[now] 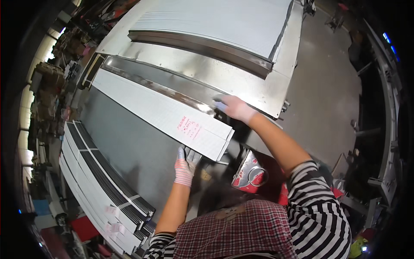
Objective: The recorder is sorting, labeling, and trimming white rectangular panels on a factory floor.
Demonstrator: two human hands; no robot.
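Where the left hand ends — white panels lie just beyond it.

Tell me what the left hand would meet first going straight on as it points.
Probably the white panel, whose edge lies just beyond the left hand; touching or passing beneath, depth leaves unclear.

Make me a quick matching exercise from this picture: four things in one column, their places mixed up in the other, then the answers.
Things:
1. Left hand
2. Right hand
3. Banded bundle of long strips
4. Stack of large white sheets

Places:
A. At the top of the picture
B. Just above the right end of the long white panel
C. At the lower left of the picture
D. By the panel's lower edge, below its red print

Pairs: 1-D, 2-B, 3-C, 4-A
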